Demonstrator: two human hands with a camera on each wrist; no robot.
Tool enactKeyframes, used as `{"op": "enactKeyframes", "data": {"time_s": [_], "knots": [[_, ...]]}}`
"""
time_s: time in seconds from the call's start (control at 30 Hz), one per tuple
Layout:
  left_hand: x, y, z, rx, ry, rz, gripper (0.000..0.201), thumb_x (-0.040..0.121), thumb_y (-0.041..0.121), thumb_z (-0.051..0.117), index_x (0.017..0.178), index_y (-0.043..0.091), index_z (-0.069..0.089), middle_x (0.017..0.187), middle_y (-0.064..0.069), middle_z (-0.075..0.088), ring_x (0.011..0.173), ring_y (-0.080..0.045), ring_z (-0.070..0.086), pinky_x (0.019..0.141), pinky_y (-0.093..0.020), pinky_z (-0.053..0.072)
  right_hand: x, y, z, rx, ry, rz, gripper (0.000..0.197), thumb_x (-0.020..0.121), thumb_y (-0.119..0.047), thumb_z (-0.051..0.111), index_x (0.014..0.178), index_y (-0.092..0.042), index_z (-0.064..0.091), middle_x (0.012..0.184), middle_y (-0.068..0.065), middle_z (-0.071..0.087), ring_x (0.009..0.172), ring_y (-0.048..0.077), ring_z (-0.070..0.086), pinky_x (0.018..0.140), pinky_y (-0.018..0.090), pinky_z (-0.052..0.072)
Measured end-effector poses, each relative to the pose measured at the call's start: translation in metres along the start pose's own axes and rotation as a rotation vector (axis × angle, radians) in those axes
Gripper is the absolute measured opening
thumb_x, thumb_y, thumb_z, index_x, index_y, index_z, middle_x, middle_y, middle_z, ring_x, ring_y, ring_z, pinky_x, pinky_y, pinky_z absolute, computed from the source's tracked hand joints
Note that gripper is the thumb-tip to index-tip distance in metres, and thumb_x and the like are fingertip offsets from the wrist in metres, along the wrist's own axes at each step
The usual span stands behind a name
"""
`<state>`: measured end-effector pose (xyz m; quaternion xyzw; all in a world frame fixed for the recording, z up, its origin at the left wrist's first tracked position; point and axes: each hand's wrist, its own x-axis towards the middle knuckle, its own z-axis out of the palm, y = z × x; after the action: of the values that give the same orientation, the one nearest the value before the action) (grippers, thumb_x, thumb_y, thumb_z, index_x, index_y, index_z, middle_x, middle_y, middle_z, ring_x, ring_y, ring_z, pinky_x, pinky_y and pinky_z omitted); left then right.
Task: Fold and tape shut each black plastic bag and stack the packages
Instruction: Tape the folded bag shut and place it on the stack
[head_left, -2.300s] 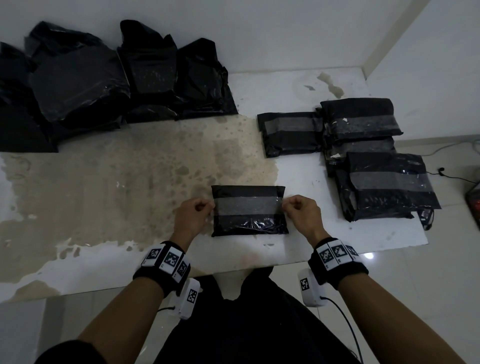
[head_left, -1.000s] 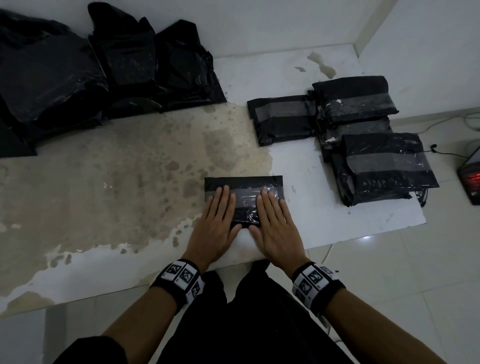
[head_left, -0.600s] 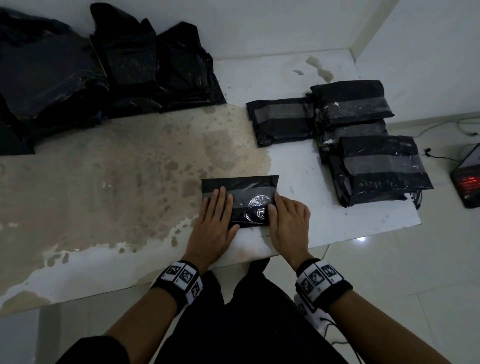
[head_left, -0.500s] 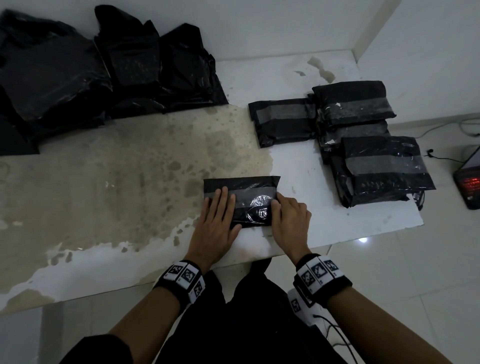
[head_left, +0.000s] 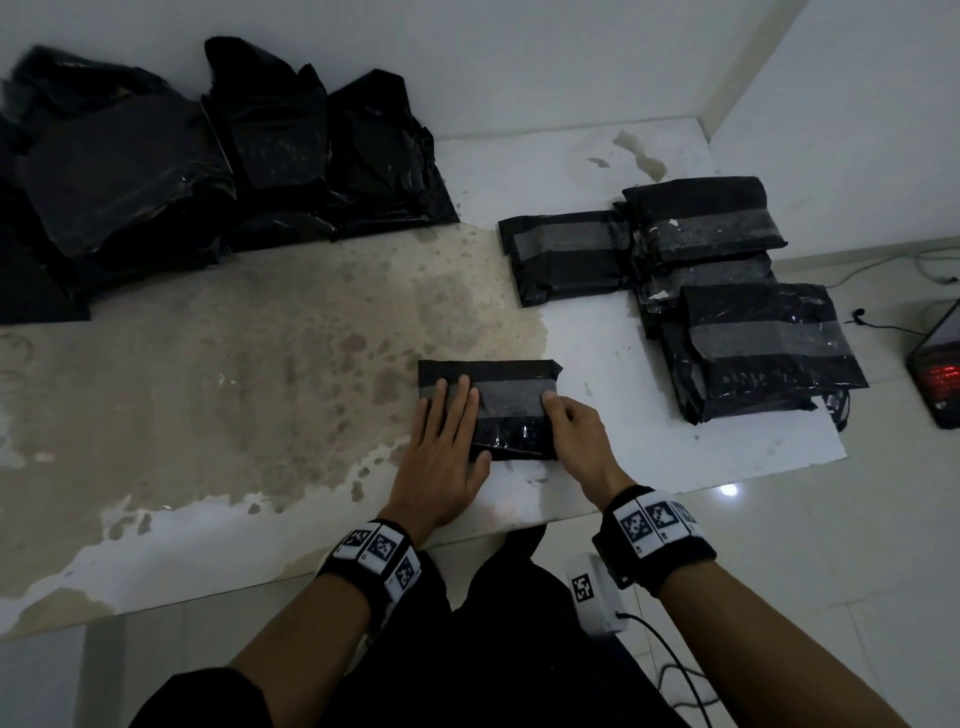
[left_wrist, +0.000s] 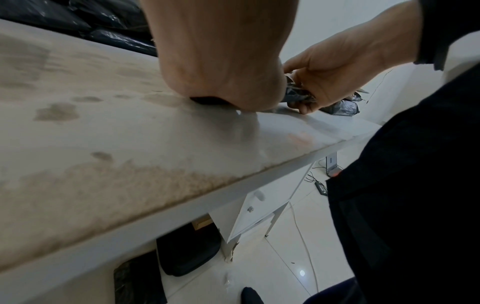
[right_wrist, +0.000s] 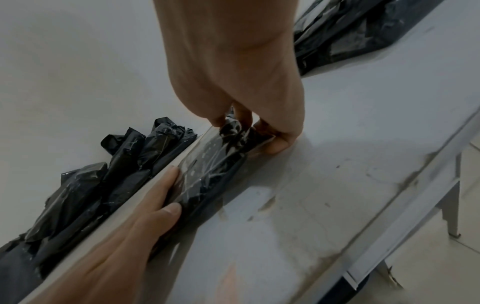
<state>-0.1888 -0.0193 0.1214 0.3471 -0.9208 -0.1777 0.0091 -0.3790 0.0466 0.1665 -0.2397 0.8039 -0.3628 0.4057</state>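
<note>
Two hands work on one small taped package (head_left: 511, 410) near the front edge of the stained white table (head_left: 208, 415). From the head view, the left hand (head_left: 447, 452) lies flat with straight fingers on the left part of the package, and the right hand (head_left: 574, 434) curls its fingers around the right end. Finished packages (head_left: 727, 312) are stacked at the right; loose black bags (head_left: 208, 156) lie at the far left.

From the left wrist, the left hand (left_wrist: 221, 61) presses down, and the right hand (left_wrist: 335, 67) holds crumpled black plastic.

From the right wrist, the right hand (right_wrist: 249, 98) pinches the package (right_wrist: 221, 170) end between thumb and fingers; the left hand (right_wrist: 145, 218) rests flat on it
</note>
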Motion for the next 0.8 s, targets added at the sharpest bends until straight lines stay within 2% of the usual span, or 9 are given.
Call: {"op": "enactKeyframes", "data": {"time_s": [0.17,0.23,0.37,0.47,0.53,0.6,0.67,0.73,0.8], "knots": [[0.004,0.001,-0.005,-0.06,0.014,0.003,0.075,0.1,0.044,0.029,0.16,0.005,0.005,0.169,-0.01,-0.006,0.155,-0.027,-0.009,0.126,-0.045,0.0,0.005,0.009,-0.003,0.04,0.019,-0.006,0.043,0.11,-0.033,0.034,0.104,-0.008,0.068,0.103,0.008,0.072,0.098,0.023,0.067,0.09,0.038,0.052],[0.008,0.004,-0.009,-0.204,0.052,-0.104,0.074,0.103,0.046,0.023,0.16,0.006,-0.002,0.168,-0.01,-0.012,0.155,-0.022,-0.013,0.126,-0.036,-0.006,0.007,0.012,-0.005,0.134,0.024,0.031,0.045,0.11,-0.033,0.033,0.101,-0.008,0.069,0.104,0.011,0.073,0.1,0.025,0.068,0.093,0.041,0.052],[0.018,0.013,-0.027,-0.682,0.045,-0.362,0.072,0.105,0.05,0.021,0.16,0.013,-0.006,0.169,-0.003,-0.002,0.154,-0.014,0.004,0.126,-0.032,0.009,0.008,0.011,-0.009,0.261,-0.016,0.033,0.044,0.11,-0.032,0.034,0.1,-0.004,0.067,0.102,0.011,0.073,0.096,0.02,0.066,0.093,0.04,0.052],[0.028,0.01,-0.042,-0.907,0.111,-0.389,0.055,0.109,0.039,0.029,0.159,0.018,0.022,0.156,-0.001,0.04,0.141,-0.014,0.04,0.116,-0.029,0.034,0.006,0.005,-0.012,0.294,-0.041,0.001,0.042,0.111,-0.031,0.033,0.105,-0.009,0.069,0.106,0.006,0.074,0.098,0.016,0.068,0.093,0.034,0.052],[0.034,0.005,-0.052,-0.982,0.126,-0.483,0.043,0.11,0.035,0.032,0.143,0.014,0.049,0.133,-0.003,0.06,0.122,-0.018,0.057,0.099,-0.028,0.047,0.005,0.002,-0.014,0.306,-0.071,-0.036,0.042,0.111,-0.03,0.032,0.11,-0.011,0.069,0.11,0.006,0.074,0.103,0.016,0.069,0.092,0.028,0.053],[0.037,0.0,-0.059,-1.059,0.081,-0.597,0.044,0.109,0.038,0.031,0.118,0.008,0.062,0.112,-0.005,0.066,0.104,-0.019,0.062,0.082,-0.024,0.049,0.007,0.001,-0.015,0.299,-0.095,-0.056,0.043,0.111,-0.028,0.031,0.112,-0.011,0.07,0.112,0.005,0.074,0.107,0.015,0.068,0.093,0.026,0.052],[0.039,-0.002,-0.063,-1.046,0.036,-0.61,0.054,0.109,0.045,0.028,0.111,0.006,0.064,0.106,-0.006,0.068,0.098,-0.015,0.063,0.084,-0.028,0.051,0.01,0.0,-0.014,0.285,-0.102,-0.04,0.044,0.111,-0.029,0.031,0.111,-0.005,0.069,0.111,0.008,0.074,0.107,0.018,0.068,0.095,0.031,0.051],[0.041,-0.001,-0.06,-0.969,0.037,-0.585,0.063,0.107,0.053,0.024,0.108,0.004,0.065,0.102,-0.009,0.07,0.095,-0.02,0.066,0.09,-0.04,0.054,0.012,-0.002,-0.011,0.281,-0.086,0.002,0.047,0.11,-0.03,0.03,0.106,0.004,0.062,0.109,0.017,0.071,0.101,0.023,0.066,0.092,0.035,0.05],[0.042,0.003,-0.056,-0.927,0.062,-0.594,0.066,0.106,0.055,0.023,0.102,0.004,0.064,0.093,-0.013,0.069,0.086,-0.026,0.069,0.082,-0.049,0.059,0.012,-0.01,-0.007,0.29,-0.036,0.019,0.047,0.109,-0.032,0.029,0.102,0.001,0.061,0.1,0.012,0.068,0.096,0.02,0.062,0.085,0.031,0.048]]}}
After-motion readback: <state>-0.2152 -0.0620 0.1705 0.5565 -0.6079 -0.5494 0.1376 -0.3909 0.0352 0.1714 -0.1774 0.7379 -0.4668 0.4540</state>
